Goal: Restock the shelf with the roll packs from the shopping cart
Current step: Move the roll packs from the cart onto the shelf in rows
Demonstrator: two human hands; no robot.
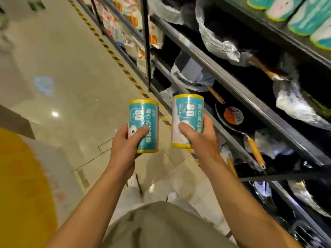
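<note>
Each of my hands holds one teal roll pack with yellow ends, upright, in front of my chest. My left hand [126, 140] grips the left roll pack [146, 120] from its lower left side. The right roll pack [188, 111] is gripped low down by my right hand [198, 136], close to the shelf edge. More teal roll packs [304, 15] lie in a row on the top shelf at the upper right. The shopping cart is out of view.
The dark metal shelf unit [232, 83] runs along the right, its levels filled with plastic-wrapped pans with wooden handles [254, 149]. Bagged goods [136, 13] fill the far section. A yellow-black striped line marks the tiled floor [62, 59]. An orange shape lies at left.
</note>
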